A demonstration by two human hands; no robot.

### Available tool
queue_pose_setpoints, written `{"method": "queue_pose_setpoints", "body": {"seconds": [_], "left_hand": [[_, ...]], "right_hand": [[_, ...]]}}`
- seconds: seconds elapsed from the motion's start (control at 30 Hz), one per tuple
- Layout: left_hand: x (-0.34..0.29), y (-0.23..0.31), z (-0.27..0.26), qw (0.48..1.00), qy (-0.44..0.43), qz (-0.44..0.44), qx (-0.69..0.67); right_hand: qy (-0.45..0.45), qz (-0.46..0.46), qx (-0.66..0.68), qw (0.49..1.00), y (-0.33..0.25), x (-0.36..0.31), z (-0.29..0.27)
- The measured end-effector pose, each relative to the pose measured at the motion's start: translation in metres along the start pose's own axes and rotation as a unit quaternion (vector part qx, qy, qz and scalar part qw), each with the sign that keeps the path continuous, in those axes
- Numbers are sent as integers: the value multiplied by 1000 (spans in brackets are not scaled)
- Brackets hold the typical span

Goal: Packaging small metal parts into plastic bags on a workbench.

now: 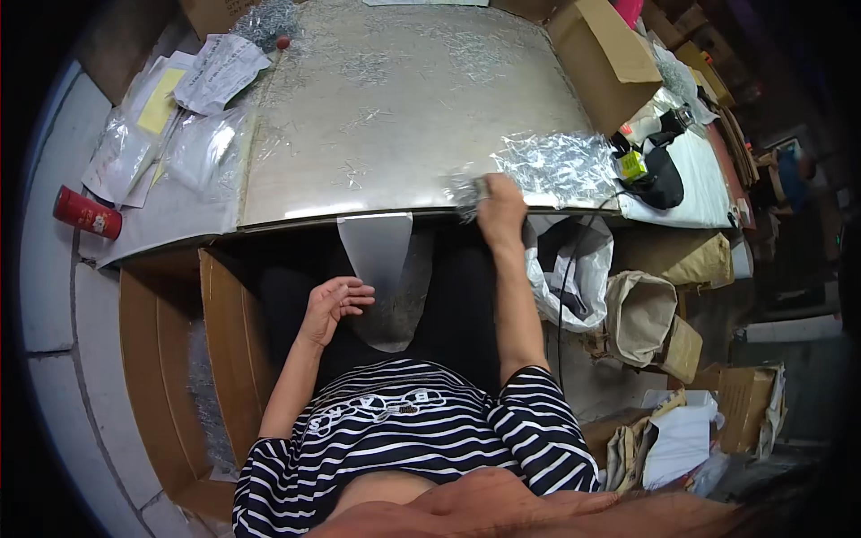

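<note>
My right hand [502, 212] is at the table's front edge, its fingers closed on a bunch of thin silvery metal pins [465, 195] that pokes out to the left, blurred. Just right of it lies a dense heap of the same shiny pins [565, 166]. Over my lap my left hand [334, 308] holds nothing, palm turned inward and fingers loosely bent and apart. Beside it a translucent plastic sheet [375, 247] slopes down from the table edge between my legs. Its lower end rests near my lap.
Loose pins lie scattered over the metal tabletop [395, 152]. An open cardboard box [610, 67] stands at the far right, near a black cloth item [664, 175]. Bags and papers [211, 139] plus a red can [87, 213] are left. A white sack [592, 309] hangs below; a cardboard carton [235, 323] flanks my left.
</note>
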State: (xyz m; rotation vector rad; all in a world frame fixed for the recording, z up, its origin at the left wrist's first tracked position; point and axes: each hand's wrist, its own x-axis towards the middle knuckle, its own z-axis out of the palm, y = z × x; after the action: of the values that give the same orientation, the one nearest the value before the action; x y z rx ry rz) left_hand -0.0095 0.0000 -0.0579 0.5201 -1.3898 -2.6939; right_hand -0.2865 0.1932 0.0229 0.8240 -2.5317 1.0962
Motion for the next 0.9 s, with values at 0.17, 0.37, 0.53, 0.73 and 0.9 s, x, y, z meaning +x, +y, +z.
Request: {"method": "queue_pose_setpoints", "body": {"seconds": [0.17, 0.37, 0.53, 0.73, 0.9], "left_hand": [[-10, 0, -5, 998, 20, -52, 19], [0, 44, -6, 972, 109, 122, 171], [41, 144, -16, 637, 308, 325, 628], [115, 182, -76, 539, 459, 133, 694], [108, 150, -58, 498, 399, 152, 755]], "right_hand": [[133, -135, -159, 969, 61, 28, -6], [134, -1, -250, 959, 32, 45, -27], [-87, -183, 38, 978, -76, 94, 44], [-191, -217, 86, 953, -133, 190, 224], [-202, -104, -224, 948, -114, 224, 258]]}}
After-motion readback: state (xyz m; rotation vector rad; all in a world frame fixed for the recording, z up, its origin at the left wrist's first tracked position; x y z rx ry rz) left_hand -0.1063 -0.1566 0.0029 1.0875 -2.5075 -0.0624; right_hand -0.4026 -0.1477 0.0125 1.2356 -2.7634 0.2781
